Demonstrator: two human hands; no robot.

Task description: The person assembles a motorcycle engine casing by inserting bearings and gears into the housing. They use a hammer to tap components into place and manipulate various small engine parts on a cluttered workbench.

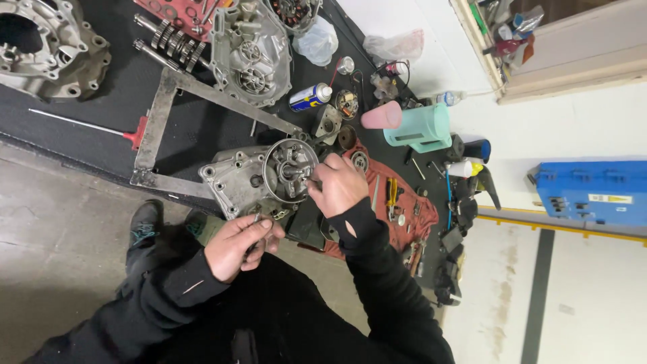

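Head view looks down on a black desk crowded with engine parts. Containers first: a teal jug has a pink cone-shaped cup lying against it, and I can't see what's inside either; two clear plastic bags sit further back, contents too blurry to make out. The grey engine case sits at the desk's near edge, with a round ring part in its middle. My right hand has its grip closed at that ring, fingertips hidden against the metal. My left hand is curled shut around a small metal part just below the case, mostly covered by the fingers. A spray can, a gear shaft and a red rag with tools lie around. Another case is cut off top left.
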